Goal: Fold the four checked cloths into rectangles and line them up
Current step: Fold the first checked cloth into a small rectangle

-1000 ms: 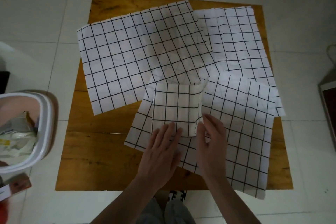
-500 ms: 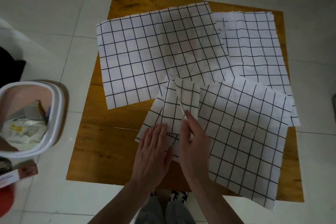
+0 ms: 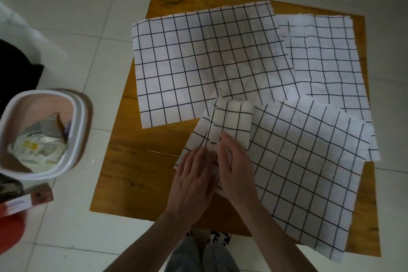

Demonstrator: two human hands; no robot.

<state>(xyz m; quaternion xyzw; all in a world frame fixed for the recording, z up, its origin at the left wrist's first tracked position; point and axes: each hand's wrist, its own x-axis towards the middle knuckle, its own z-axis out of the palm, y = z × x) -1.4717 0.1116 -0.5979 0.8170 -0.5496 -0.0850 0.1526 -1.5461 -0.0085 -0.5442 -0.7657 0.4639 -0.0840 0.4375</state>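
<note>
Four white cloths with a black check lie on a low wooden table [image 3: 136, 172]. Three are spread flat: one at the back left [image 3: 198, 62], one at the back right [image 3: 331, 57], one at the front right [image 3: 309, 161]. A small folded cloth [image 3: 234, 119] lies on the left part of the front-right cloth, its right side doubled over to the left and still puffy at the far end. My left hand [image 3: 194, 179] presses flat on its near end. My right hand [image 3: 236, 165] curls its fingers over the doubled edge beside the left hand; its thumb is hidden.
A white bin [image 3: 75, 130] holding wrappers stands on the tiled floor left of the table. A small box [image 3: 28, 201] and something red [image 3: 8, 232] lie in front of it. The front-right cloth hangs over the table's near right edge.
My right hand lifted the small cloth's right edge, swung it over to the left and brought it down. The left hand stayed pressed on the near end. The view shifted left.
</note>
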